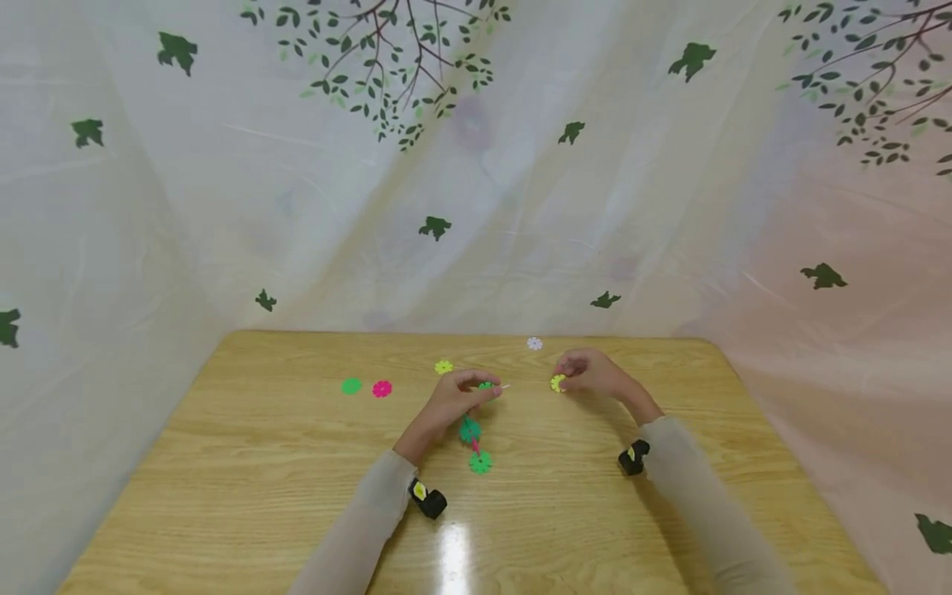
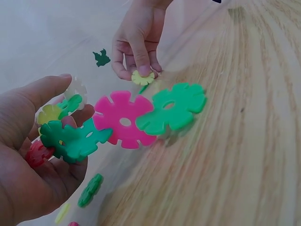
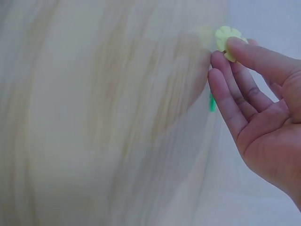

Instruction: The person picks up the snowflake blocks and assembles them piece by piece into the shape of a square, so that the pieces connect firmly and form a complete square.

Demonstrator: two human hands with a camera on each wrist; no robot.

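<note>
My left hand [image 1: 455, 398] holds a chain of interlocking flower-shaped plastic discs. In the left wrist view, a pink disc [image 2: 113, 115] and a green disc [image 2: 174, 109] stick out beyond the fingers. Closer to the palm are teal discs [image 2: 77, 141], a red disc [image 2: 38, 153], a yellow disc [image 2: 49, 114] and a white disc [image 2: 79, 88], partly hidden by fingers. Across from it, my right hand [image 1: 592, 373] pinches a loose yellow flower disc [image 3: 225, 38] between thumb and fingers, low over the table. A gap separates the two hands.
On the wooden table [image 1: 245, 463] lie a green disc [image 1: 352, 386], a pink disc [image 1: 383, 388] and a yellow disc [image 1: 444, 366] left of the hands. A white disc [image 1: 535, 343] lies near the far edge. A leaf-patterned cloth [image 1: 335, 248] hangs behind.
</note>
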